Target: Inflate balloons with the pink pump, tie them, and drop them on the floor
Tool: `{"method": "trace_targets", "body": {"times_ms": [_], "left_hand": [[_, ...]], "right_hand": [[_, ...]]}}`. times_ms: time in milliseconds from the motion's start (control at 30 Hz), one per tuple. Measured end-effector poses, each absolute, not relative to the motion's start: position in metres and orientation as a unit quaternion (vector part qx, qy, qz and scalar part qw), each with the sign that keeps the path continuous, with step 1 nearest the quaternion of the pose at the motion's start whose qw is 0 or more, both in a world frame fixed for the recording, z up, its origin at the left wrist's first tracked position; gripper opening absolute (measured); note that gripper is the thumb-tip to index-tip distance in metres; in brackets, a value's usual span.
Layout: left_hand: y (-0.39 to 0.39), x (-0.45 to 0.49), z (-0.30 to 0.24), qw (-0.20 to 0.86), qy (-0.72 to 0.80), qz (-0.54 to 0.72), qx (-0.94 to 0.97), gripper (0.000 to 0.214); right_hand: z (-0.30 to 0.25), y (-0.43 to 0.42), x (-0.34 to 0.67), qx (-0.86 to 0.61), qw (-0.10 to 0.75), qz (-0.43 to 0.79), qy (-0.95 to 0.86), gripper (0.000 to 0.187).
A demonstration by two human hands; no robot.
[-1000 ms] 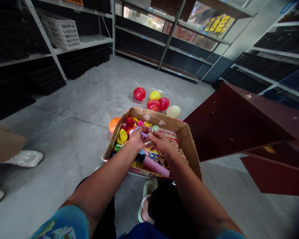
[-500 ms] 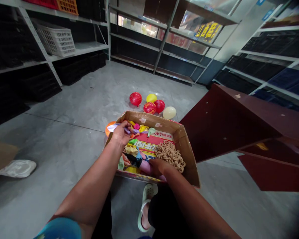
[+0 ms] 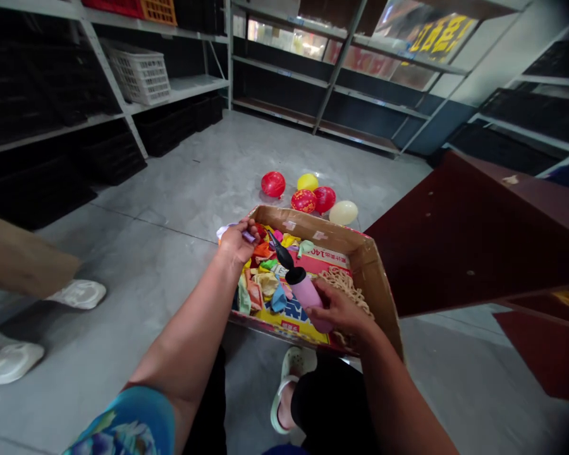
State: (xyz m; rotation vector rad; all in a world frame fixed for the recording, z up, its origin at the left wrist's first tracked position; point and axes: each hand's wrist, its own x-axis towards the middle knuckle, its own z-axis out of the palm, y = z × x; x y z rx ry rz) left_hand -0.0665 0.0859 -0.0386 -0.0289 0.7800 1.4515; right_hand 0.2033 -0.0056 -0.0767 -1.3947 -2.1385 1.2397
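Observation:
A cardboard box [image 3: 379, 265] stands on the floor in front of me, filled with several limp coloured balloons [image 3: 265, 281] and a coil of tan string [image 3: 344, 281]. My left hand [image 3: 237, 240] is closed on a limp pale purple balloon [image 3: 230, 229] above the box's far left corner. My right hand [image 3: 336, 309] grips a pink hand pump [image 3: 306, 289] and holds it tilted over the box, with the black nozzle [image 3: 279, 249] pointing toward my left hand.
Several inflated balloons [image 3: 308, 199], red, yellow and cream, lie on the grey floor behind the box. A dark red wooden panel [image 3: 478, 234] rises at the right. Metal shelving lines the walls. Another person's white shoes [image 3: 78, 294] stand at the left.
My right hand has lifted the pink pump out of the box and tilted its nozzle toward my left hand, which still holds the purple balloon. The other person's feet have come closer.

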Motion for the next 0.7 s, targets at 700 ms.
{"method": "trace_targets", "body": {"times_ms": [700], "left_hand": [[0.085,-0.066,-0.037,0.689,0.345,0.638,-0.01,0.013]], "right_hand": [[-0.071,-0.004,0.189,-0.477,0.097,0.39,-0.781,0.037]]}}
